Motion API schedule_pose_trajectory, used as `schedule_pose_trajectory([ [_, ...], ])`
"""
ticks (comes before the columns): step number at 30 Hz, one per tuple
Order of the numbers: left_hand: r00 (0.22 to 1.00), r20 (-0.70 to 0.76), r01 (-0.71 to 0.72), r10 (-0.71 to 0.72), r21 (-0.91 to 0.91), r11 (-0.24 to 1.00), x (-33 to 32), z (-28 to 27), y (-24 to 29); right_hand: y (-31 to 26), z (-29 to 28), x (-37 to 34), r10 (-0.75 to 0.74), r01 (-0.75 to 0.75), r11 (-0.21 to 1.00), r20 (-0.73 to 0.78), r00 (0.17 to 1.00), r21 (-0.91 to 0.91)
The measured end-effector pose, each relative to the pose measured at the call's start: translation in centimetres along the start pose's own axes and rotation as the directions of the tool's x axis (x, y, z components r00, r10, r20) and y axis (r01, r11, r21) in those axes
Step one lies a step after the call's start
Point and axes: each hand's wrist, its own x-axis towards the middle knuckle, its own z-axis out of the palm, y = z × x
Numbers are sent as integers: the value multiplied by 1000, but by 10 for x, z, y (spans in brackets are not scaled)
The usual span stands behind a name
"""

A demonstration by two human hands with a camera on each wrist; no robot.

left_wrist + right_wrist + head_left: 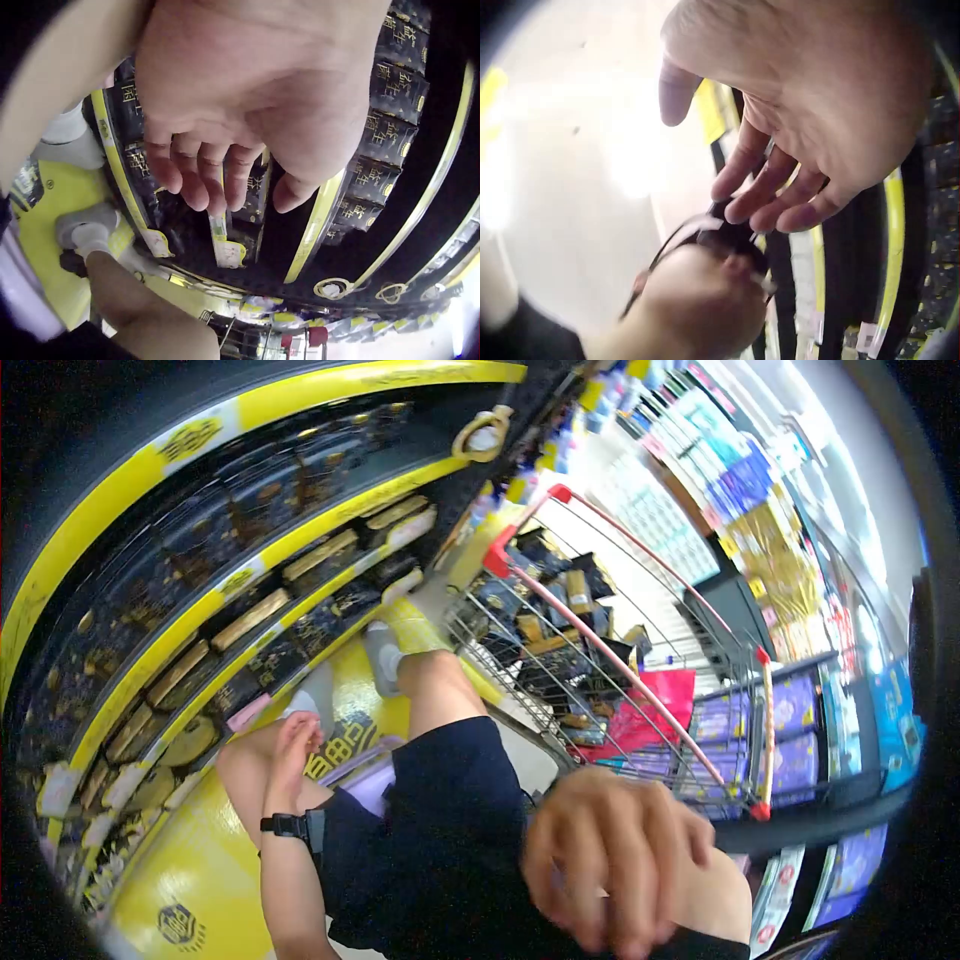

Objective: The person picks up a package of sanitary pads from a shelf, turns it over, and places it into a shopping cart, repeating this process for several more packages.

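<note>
My left hand [292, 748], with a black strap at the wrist, is raised over the left thigh near the shelves. Its fingers bend loosely with nothing in them, as the palm in the left wrist view shows. Black packets with gold print [396, 94] stand in rows on the shelf behind that hand. My right hand [615, 850], blurred, hangs over the right thigh close to the head camera. The right wrist view shows its palm [817, 97] bare and its fingers relaxed. A shopping cart [600, 635] stands ahead of the right hand, with black packets [545, 660] and a red bag [650, 710] inside.
Shelves with yellow edge strips [330, 520] run along the left. Yellow flooring [190, 860] lies beside a low purple seat-like thing [372, 785] between the legs. Purple packages [800, 710] stand beyond the cart at the right. A black bar [840, 815] crosses the right side.
</note>
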Motion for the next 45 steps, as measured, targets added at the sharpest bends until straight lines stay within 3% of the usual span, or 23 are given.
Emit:
schedule_pose_trajectory([
  [2,1000,5,-9,9,-20,1000,0,-5,-4,-11,11,20,41,-41,999,27,999,-29],
  [3,1000,8,-18,18,-17,1000,-3,-2,3,-16,16,28,85,-85,996,-22,996,-2],
  [6,999,3,-36,37,-58,998,-7,1,11,0,37,47,32,-46,998,-250,968,-50],
  [8,998,24,-50,51,-62,997,-6,-3,10,15,36,51,-15,11,1000,-227,974,-18],
  [11,996,60,-55,61,-99,994,-5,-2,11,18,29,54,50,-39,997,-167,985,64],
  [15,993,85,-77,86,-102,992,-6,-6,13,38,31,65,-9,4,999,-145,989,-37],
  [16,992,82,-85,93,-93,992,-8,-6,14,45,17,66,-61,61,998,0,998,-4],
  [19,989,88,-107,116,-107,988,-12,-6,21,41,1,41,-161,165,986,134,978,-22],
  [22,989,104,-88,102,-133,987,-10,-10,23,52,-1,62,-212,247,940,166,963,-235],
  [25,983,110,-130,147,-150,980,-5,-11,18,62,-5,80,-144,179,947,146,979,-268],
  [28,981,106,-144,163,-165,976,-4,-4,19,46,-3,52,-303,377,782,227,926,-496],
  [31,964,167,-180,206,-156,971,4,-3,16,55,3,76,-258,227,677,63,964,-700],
  [32,964,188,-163,188,-142,976,5,-1,18,63,-2,76,-310,268,656,72,948,-705],
  [34,948,217,-219,232,-81,972,12,0,22,73,-19,74,-223,255,657,139,965,-709],
  [39,943,204,-254,262,-66,965,19,5,13,99,-16,85,-332,298,742,58,942,-600],
  [45,953,193,-240,234,5,971,20,5,11,91,-25,76,-310,248,754,3,951,-608],
])
